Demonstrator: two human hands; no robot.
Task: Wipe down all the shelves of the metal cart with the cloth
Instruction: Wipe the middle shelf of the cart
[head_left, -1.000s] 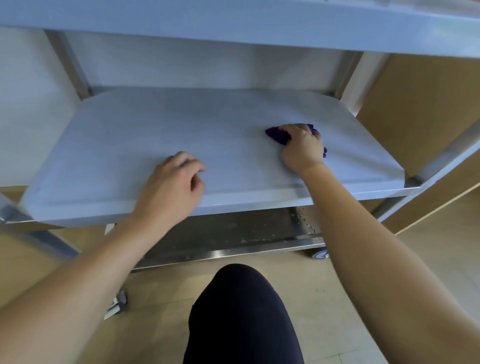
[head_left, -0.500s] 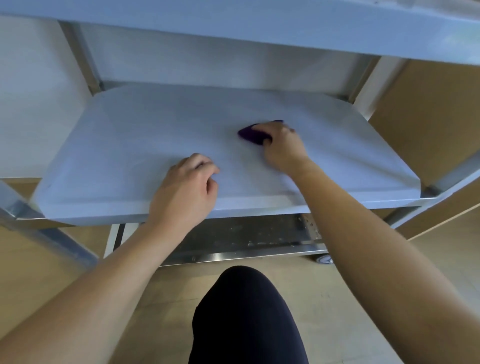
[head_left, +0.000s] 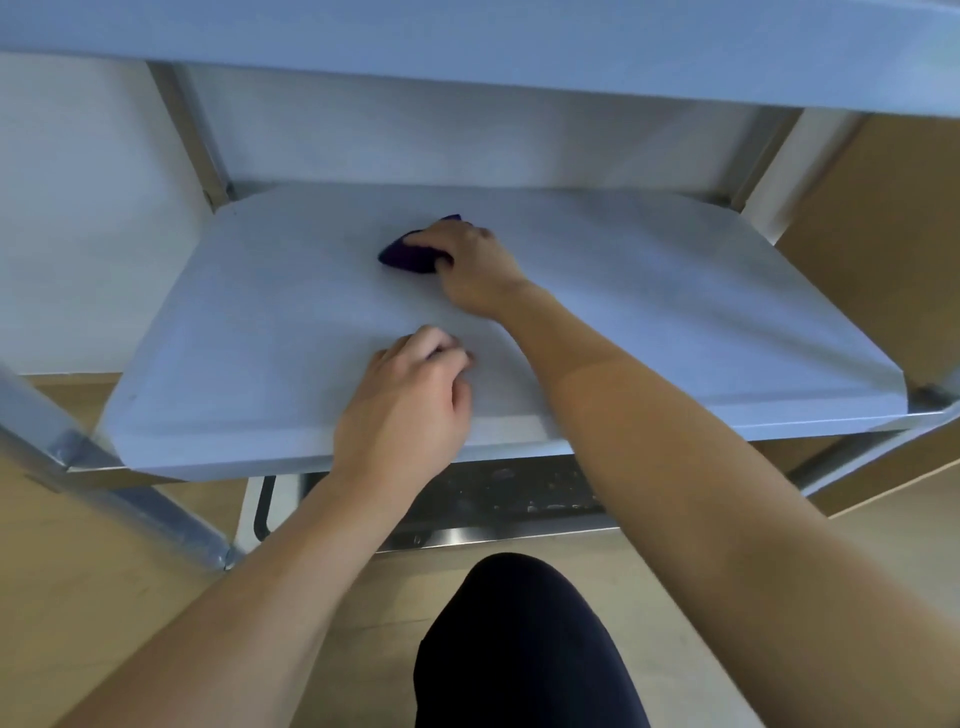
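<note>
The metal cart's middle shelf (head_left: 675, 312) is a pale grey sheet that fills the centre of the head view. My right hand (head_left: 475, 265) grips a bunched purple cloth (head_left: 408, 255) and presses it on the shelf near its middle. Most of the cloth is hidden under my fingers. My left hand (head_left: 410, 400) rests on the shelf's front edge, fingers curled under, holding nothing. The top shelf (head_left: 467, 47) runs across overhead, and the dark, speckled bottom shelf (head_left: 519, 493) shows below the front edge.
Metal corner posts stand at the back left (head_left: 192, 130), the back right (head_left: 763, 156) and the front left (head_left: 104, 467). Wooden panels (head_left: 883, 234) are at the right. My dark-clothed knee (head_left: 519, 639) is over the pale floor just in front of the cart.
My right hand has slid the purple cloth leftward across the middle shelf, from the right part toward the centre. My left hand stayed on the front edge.
</note>
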